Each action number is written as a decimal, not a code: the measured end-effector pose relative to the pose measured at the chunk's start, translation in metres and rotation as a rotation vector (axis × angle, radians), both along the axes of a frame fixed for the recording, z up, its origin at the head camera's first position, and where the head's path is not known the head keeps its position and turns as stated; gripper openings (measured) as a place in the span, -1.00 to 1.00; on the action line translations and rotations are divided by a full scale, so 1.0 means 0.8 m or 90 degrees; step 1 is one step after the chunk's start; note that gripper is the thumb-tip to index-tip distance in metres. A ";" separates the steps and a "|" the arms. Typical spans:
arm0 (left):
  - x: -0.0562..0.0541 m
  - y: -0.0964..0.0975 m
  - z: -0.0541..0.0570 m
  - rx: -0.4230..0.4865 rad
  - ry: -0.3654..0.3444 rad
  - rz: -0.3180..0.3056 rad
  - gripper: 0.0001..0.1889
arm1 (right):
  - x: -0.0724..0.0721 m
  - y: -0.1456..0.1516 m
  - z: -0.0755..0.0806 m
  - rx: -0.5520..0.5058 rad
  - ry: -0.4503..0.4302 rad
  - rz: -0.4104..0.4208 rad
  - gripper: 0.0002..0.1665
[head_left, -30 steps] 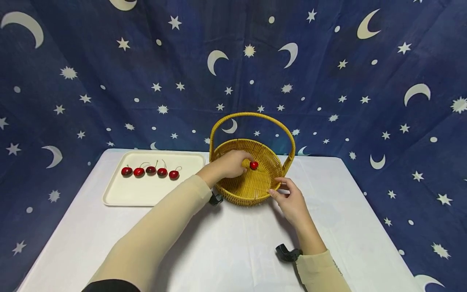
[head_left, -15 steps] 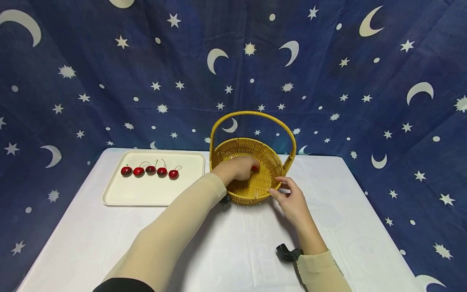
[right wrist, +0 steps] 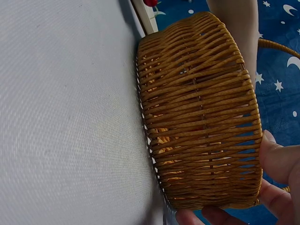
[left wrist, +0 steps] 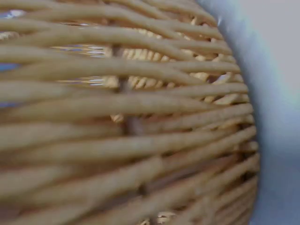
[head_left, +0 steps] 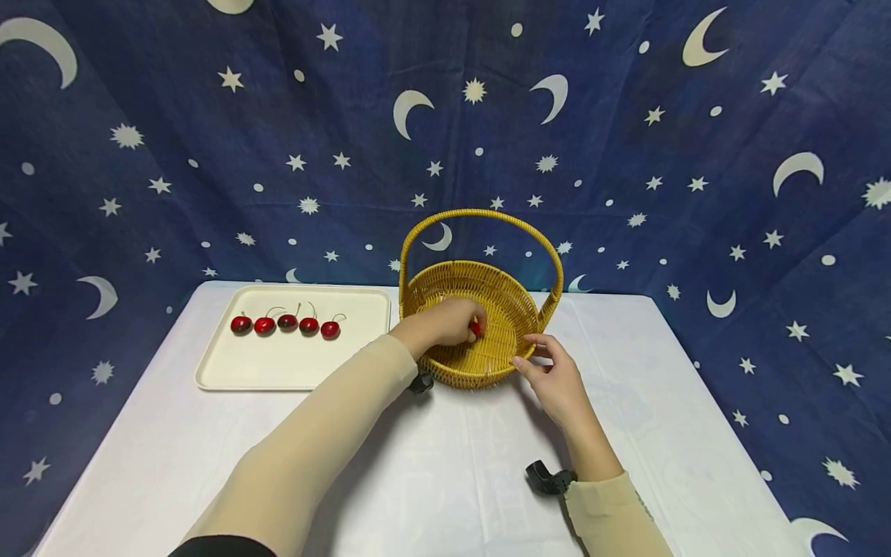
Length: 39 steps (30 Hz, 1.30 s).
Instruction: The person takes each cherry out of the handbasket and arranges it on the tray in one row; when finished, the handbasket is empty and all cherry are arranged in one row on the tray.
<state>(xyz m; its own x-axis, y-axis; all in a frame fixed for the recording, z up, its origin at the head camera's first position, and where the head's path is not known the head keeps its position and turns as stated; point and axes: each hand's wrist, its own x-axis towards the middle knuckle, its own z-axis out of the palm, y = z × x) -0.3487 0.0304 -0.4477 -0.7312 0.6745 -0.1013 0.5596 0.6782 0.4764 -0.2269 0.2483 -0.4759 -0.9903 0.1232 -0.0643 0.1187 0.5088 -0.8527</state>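
My left hand (head_left: 448,321) reaches inside the yellow woven basket (head_left: 468,381) with curled fingers. A red cherry (head_left: 475,329) shows partly at its fingertips, pinched low over the basket floor; the rest of it is hidden by the hand. On the basket's near right side, my right hand (head_left: 555,379) grips the rim between thumb and fingers. The right wrist view shows that thumb (right wrist: 276,159) against the rim, with fingers below the woven side. Only the basket's outer weave (left wrist: 117,103) fills the left wrist view, so the left hand is unseen there.
Left of the basket lies a cream tray (head_left: 278,371) carrying several stemmed cherries (head_left: 288,322) in a row. The basket's tall arched handle (head_left: 480,213) rises over the left hand. A white cloth (head_left: 445,472) covers the table, and a dark blue starry curtain (head_left: 362,116) hangs behind.
My left hand has lowered deeper into the basket with the cherry, then shifted slightly left with it. The right hand stays on the rim. The cherries on the tray have not moved.
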 end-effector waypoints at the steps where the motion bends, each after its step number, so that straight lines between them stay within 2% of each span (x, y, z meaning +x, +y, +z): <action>1: 0.002 -0.004 0.002 0.017 0.004 0.000 -0.84 | 0.000 -0.001 0.000 -0.002 -0.001 0.000 -0.42; 6: 0.024 -0.027 0.018 0.086 0.042 0.006 -0.80 | -0.001 -0.002 0.001 0.003 -0.003 0.005 -0.42; 12: 0.062 -0.059 0.043 0.135 0.113 0.023 -0.75 | 0.003 0.006 0.001 0.016 -0.003 -0.003 -0.40; 16: 0.090 -0.099 0.052 0.170 0.140 0.047 -0.75 | 0.003 0.007 -0.002 0.021 -0.005 -0.004 -0.40; 19: 0.107 -0.138 0.050 0.183 0.158 0.083 -0.76 | 0.002 0.004 -0.004 0.018 -0.007 0.001 -0.40; 21: 0.114 -0.163 0.045 0.181 0.170 0.113 -0.75 | 0.001 0.001 -0.004 0.016 -0.006 0.000 -0.40; 23: 0.116 -0.186 0.039 0.167 0.178 0.151 -0.72 | 0.000 -0.001 -0.004 0.013 -0.006 0.001 -0.40; 26: 0.113 -0.213 0.024 0.126 0.188 0.211 -0.66 | 0.000 -0.002 -0.003 0.011 -0.006 0.001 -0.40; 31: 0.099 -0.236 0.002 0.057 0.191 0.287 -0.67 | 0.000 -0.003 -0.004 0.010 -0.006 0.000 -0.40; 34: 0.090 -0.240 -0.010 0.020 0.185 0.316 -0.71 | 0.000 -0.002 -0.006 0.007 -0.006 -0.001 -0.40; 39: 0.075 -0.242 -0.029 -0.016 0.180 0.329 -0.71 | -0.001 -0.003 -0.005 0.010 0.004 -0.003 -0.42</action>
